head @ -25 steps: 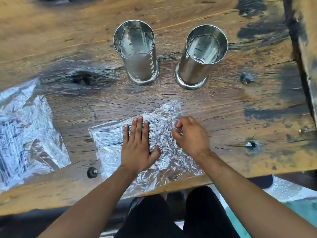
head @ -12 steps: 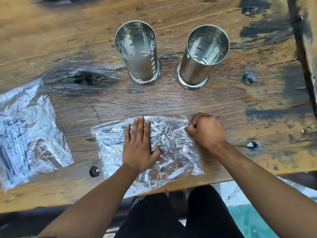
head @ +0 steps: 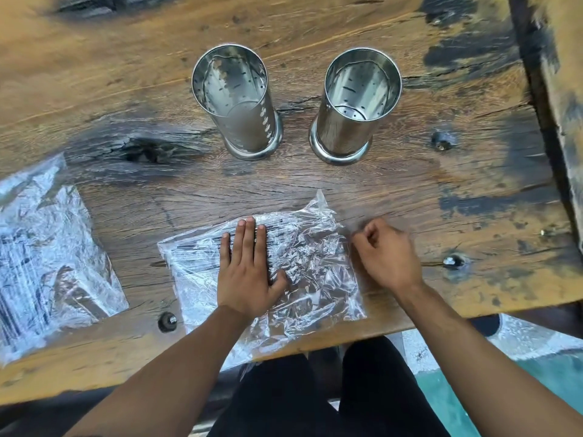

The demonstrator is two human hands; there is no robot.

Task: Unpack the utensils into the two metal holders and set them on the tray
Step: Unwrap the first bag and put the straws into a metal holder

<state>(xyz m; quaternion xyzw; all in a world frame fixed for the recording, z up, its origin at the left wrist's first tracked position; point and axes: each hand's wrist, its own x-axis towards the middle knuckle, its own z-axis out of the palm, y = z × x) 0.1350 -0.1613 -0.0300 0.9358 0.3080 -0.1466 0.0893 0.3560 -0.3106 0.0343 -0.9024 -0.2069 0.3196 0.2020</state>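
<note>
Right hand (head: 386, 252) off bag edge since half second ago — fingers curled loosely, holding nothing, slightly blurred. Left hand (head: 249, 266) flat, fingers wide, pinning crinkled clear plastic utensil bag (head: 315, 266) at near table edge. Bag unopened; two shiny perforated metal holders (head: 236, 102) empty behind — unpacking barely begun.
</note>
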